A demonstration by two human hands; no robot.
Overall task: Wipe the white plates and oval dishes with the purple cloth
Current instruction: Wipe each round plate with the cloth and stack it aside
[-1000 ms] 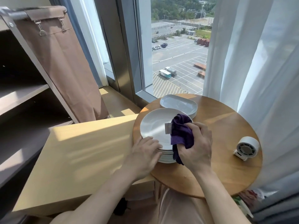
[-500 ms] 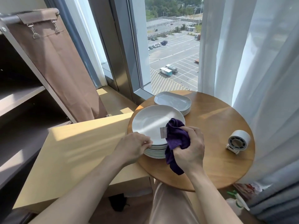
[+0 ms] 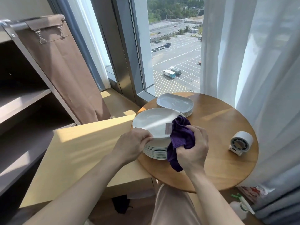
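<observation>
Two stacks sit on round worktop (image 3: 219, 159): white plates (image 3: 155, 152) near-left, oval dishes (image 3: 175, 103) just beyond, far side. Left grip (image 3: 131, 146) pinches near rim of top plate (image 3: 152, 122), fingers curled. Right grip (image 3: 193, 150) clenched round bunched purple cloth (image 3: 181, 135), which lies over plate's right rim w/ a tail hanging past the stack. Small white round device (image 3: 241, 142) stands at right, well apart. Pale wood worktop (image 3: 81, 151) adjoins at left.
</observation>
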